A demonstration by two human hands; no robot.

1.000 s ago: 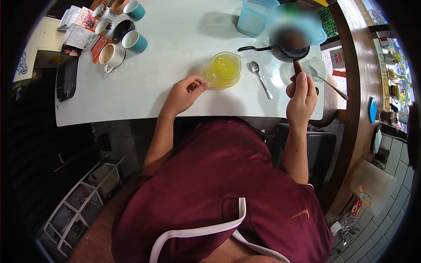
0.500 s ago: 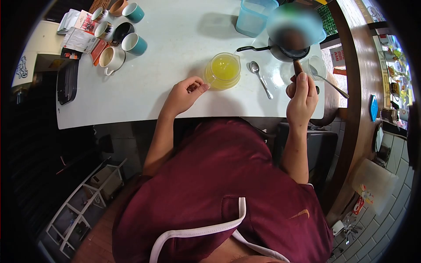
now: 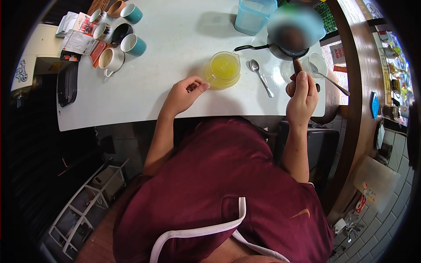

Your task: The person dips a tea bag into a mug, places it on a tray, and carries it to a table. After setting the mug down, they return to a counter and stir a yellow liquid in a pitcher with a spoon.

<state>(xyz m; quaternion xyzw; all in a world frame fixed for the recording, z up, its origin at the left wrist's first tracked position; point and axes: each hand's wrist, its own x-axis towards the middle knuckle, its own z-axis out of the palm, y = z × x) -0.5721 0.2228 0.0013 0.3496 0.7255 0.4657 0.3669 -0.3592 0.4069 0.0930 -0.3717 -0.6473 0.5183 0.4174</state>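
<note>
My left hand [image 3: 185,94] pinches the handle at the lower left of a clear glass jug [image 3: 224,70] of yellow-green liquid, which stands on the white table [image 3: 171,52]. My right hand [image 3: 301,90] is wrapped round the brown handle [image 3: 297,65] of something whose far end is hidden by a blurred patch. Beyond that hand is a dark pan [image 3: 285,51], partly covered by the blur, its black handle pointing left. A metal spoon [image 3: 262,79] lies between the jug and my right hand. A glass [image 3: 317,65] with a spoon in it stands just right of my right hand.
Several cups, among them a teal cup [image 3: 133,45] and a cream mug [image 3: 111,60], stand at the back left beside packets [image 3: 79,41]. A black case [image 3: 68,83] lies at the left edge. A translucent blue container [image 3: 253,17] is at the back right.
</note>
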